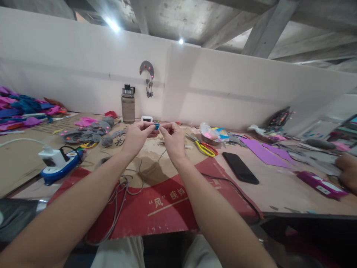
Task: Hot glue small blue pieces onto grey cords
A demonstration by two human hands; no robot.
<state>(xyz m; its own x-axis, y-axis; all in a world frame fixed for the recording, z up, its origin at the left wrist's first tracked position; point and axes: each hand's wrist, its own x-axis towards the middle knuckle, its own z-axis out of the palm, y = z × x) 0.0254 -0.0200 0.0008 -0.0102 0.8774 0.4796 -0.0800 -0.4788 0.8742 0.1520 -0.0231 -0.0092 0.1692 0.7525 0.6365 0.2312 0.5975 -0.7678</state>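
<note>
Both my arms reach out over the workbench, hands raised and close together. My left hand [137, 134] pinches a small blue bead-like piece [157, 127] between thumb and fingertips. My right hand [173, 138] is closed in a pinch right beside it, fingertips touching or nearly touching the blue piece; what it holds is too small to make out. A thin grey cord [125, 190] trails down from the hands onto the red and brown cardboard [167, 204] covering the bench.
Yellow-handled scissors [205, 147], a black phone [240, 168], a bottle [128, 104], grey felt pieces [89, 134], a white and blue power strip [57, 163] and purple felt sheets [262, 150] lie around. Another person's hand [347, 169] rests at the right edge.
</note>
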